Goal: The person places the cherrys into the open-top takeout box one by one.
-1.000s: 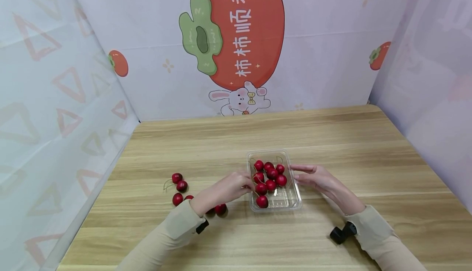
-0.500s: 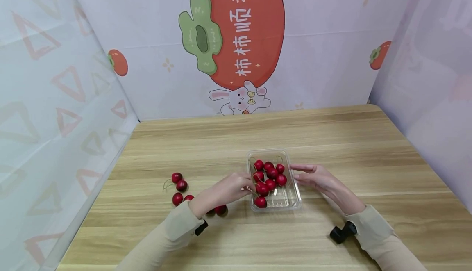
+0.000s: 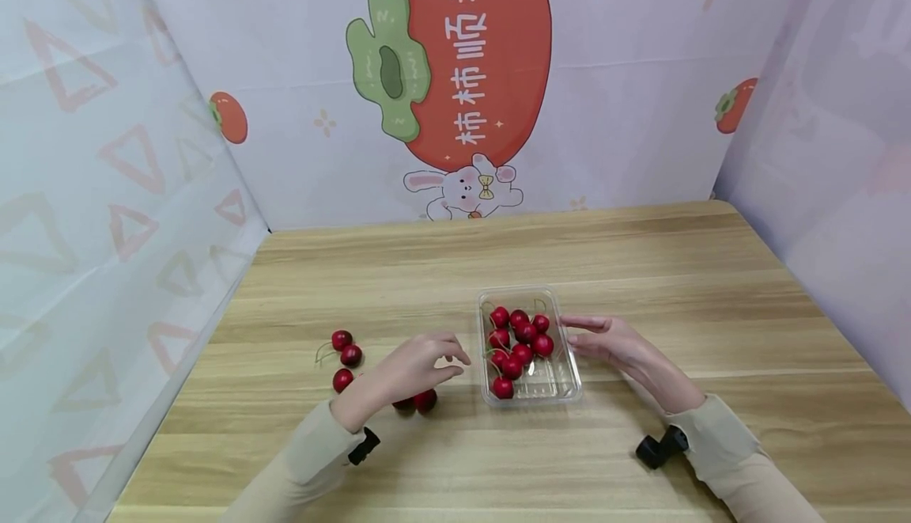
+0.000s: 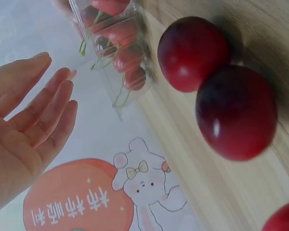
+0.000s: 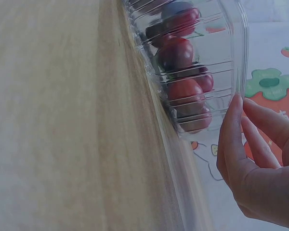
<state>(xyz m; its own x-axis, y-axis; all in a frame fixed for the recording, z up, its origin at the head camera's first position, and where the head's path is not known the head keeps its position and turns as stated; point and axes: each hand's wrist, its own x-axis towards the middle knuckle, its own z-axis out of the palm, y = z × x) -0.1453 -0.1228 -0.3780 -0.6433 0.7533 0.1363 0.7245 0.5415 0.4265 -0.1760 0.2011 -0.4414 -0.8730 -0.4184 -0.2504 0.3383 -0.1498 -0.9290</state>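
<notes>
A clear plastic box [image 3: 565, 384] stands mid-table, holding several dark red cherries [image 3: 542, 345] with green stems. My left hand [image 3: 420, 366] is just left of the box, its fingers apart and nothing between them; the left wrist view shows the same spread fingers [image 4: 52, 103]. Under and beside this hand lie loose cherries [image 3: 425, 401], some partly hidden by the forearm. My right hand [image 3: 618, 349] touches the box's right side with extended fingertips. In the right wrist view those fingertips [image 5: 235, 103] are right at the box's rim [image 5: 242, 57].
More loose cherries [image 3: 342, 340] lie on the wooden table [image 3: 398, 270] at the left, one with a long stem. Printed cloth walls [image 3: 626, 111] rise behind the table and on both sides. A black wrist camera [image 3: 662, 449] sits at the right cuff.
My left hand has let go of a cherry inside the box and drawn back to the left, its fingers opening. Cherries at the box's left side have shifted slightly. The right hand has stayed put.
</notes>
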